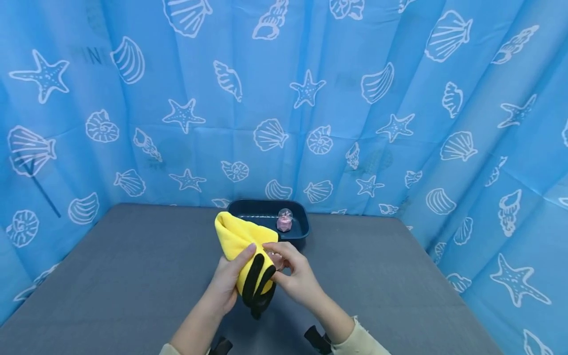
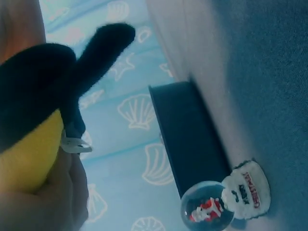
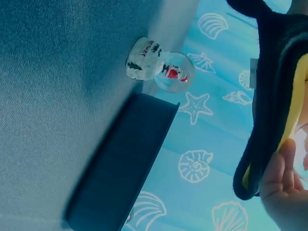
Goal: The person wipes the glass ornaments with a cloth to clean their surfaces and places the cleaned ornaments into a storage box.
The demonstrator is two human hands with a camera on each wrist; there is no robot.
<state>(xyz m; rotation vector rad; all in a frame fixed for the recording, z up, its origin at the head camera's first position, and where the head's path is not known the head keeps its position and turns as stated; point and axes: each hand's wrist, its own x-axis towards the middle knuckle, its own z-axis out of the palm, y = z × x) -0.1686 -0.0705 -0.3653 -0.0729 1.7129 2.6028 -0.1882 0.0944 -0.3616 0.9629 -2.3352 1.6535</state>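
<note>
My left hand (image 1: 228, 278) grips a soft yellow pouch (image 1: 239, 234) with black stripes and black trim. In the left wrist view a white tag (image 2: 76, 145) hangs at its edge. My right hand (image 1: 296, 273) pinches a clear, rounded globe (image 1: 276, 258) with pink inside, at the pouch's right side. The right wrist view catches only the edge of this globe (image 3: 302, 153), beside the yellow lining; the rest is hidden. A snow globe (image 2: 204, 209) with a Santa figure and a white lettered base (image 2: 250, 190) stands on the table, hidden behind the pouch in the head view.
A dark blue tray (image 1: 304, 228) sits at the table's back edge, right behind the pouch. Inside it stands a small pink snow globe (image 1: 284, 220). A grey cloth covers the table (image 1: 133, 276), and a blue shell-print curtain (image 1: 239, 123) hangs behind.
</note>
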